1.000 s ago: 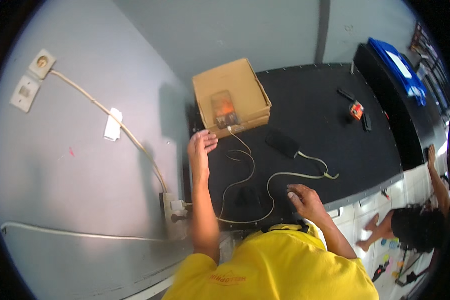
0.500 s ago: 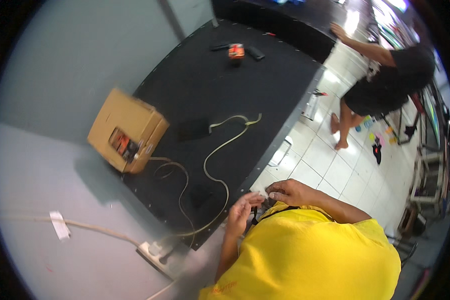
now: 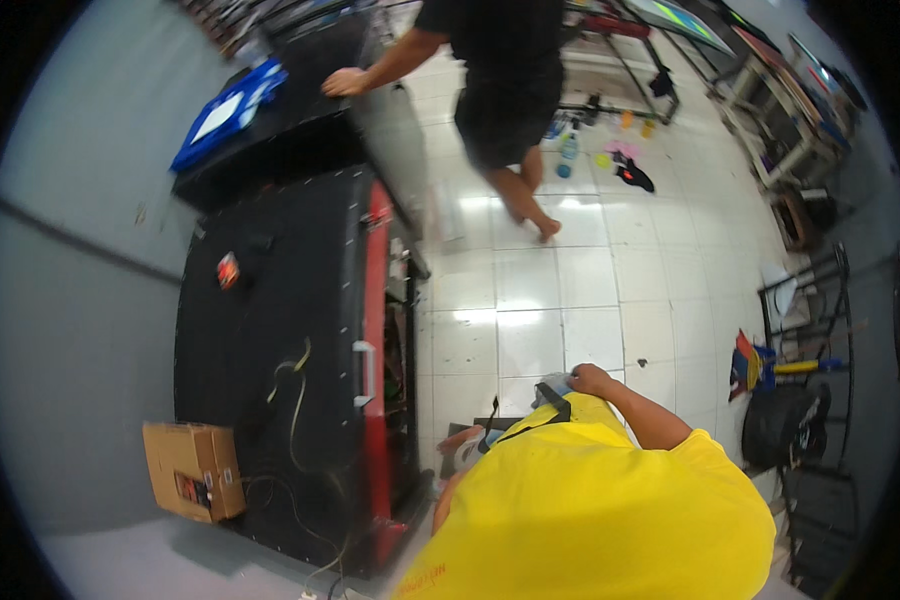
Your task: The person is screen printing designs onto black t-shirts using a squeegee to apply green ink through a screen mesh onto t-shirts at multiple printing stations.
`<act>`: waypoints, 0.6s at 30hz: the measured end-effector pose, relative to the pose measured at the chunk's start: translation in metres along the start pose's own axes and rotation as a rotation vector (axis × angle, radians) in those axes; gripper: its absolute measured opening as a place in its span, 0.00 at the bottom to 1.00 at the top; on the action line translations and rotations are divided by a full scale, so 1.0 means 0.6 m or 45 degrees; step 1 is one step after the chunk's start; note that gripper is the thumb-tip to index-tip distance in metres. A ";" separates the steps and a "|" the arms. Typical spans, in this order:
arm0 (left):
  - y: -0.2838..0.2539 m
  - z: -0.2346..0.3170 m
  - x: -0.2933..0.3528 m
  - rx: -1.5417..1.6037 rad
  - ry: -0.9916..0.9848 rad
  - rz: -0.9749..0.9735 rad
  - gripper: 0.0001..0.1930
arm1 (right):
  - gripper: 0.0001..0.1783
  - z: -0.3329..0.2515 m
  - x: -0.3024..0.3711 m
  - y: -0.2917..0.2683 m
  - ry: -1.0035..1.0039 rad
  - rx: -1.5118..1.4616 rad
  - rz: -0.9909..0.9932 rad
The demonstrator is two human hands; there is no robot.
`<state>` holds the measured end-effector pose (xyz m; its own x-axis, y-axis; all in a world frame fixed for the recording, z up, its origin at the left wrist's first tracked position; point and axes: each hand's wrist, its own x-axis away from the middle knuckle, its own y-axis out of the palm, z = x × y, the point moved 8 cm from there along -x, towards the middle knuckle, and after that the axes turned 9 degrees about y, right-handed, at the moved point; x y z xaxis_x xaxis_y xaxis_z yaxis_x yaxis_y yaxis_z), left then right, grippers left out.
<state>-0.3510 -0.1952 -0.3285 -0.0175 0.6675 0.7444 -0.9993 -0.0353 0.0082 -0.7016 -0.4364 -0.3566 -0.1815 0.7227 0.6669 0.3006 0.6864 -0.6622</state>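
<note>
My right hand (image 3: 592,380) is at the lower middle, by the front of the yellow shirt (image 3: 610,500). Its fingers curl in beside a grey-blue patch of cloth (image 3: 553,392) and a black strap (image 3: 560,405); whatever they hold is hidden. Farther left, my left hand (image 3: 460,440) is blurred and partly covered by the shirt, so its fingers cannot be read. Left of it stands a black-topped cabinet (image 3: 260,370) with a red front edge and a white handle (image 3: 365,372). On the cabinet top are a cardboard box (image 3: 195,470), a pale cord (image 3: 295,415) and a small orange-red item (image 3: 228,271).
A person in dark clothes (image 3: 510,80) stands barefoot ahead, one hand on another black cabinet (image 3: 320,60) bearing a blue bundle (image 3: 230,110). A bottle (image 3: 567,155) and a black item (image 3: 634,176) lie on the white tiles (image 3: 530,280). Racks (image 3: 810,330) line the right side.
My view has swung to the right, showing more floor and the cabinet's red front. My hands have moved apart. The other person now appears nearer the middle.
</note>
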 end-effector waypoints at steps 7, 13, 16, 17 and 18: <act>0.021 -0.087 -0.182 -0.162 -0.318 -0.089 0.38 | 0.23 0.490 0.117 0.131 0.917 -0.707 -0.009; 0.187 0.224 -0.302 -0.412 -0.329 -0.359 0.38 | 0.19 0.572 0.237 0.133 1.051 -1.327 0.129; 0.331 0.554 -0.298 -0.400 0.331 -0.603 0.34 | 0.19 0.563 0.249 0.169 1.170 -1.606 0.226; 0.393 0.699 -0.241 -0.309 0.622 -0.666 0.34 | 0.18 0.556 0.249 0.201 1.224 -1.686 0.224; 0.452 0.844 -0.168 -0.192 0.935 -0.731 0.35 | 0.18 0.546 0.239 0.225 1.189 -1.503 0.203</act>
<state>-0.6040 -0.6488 -0.0632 0.5143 0.8564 0.0462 -0.8541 0.5065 0.1182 -0.9941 -0.2138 -0.4624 0.4299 0.1606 0.8884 0.8982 -0.1759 -0.4029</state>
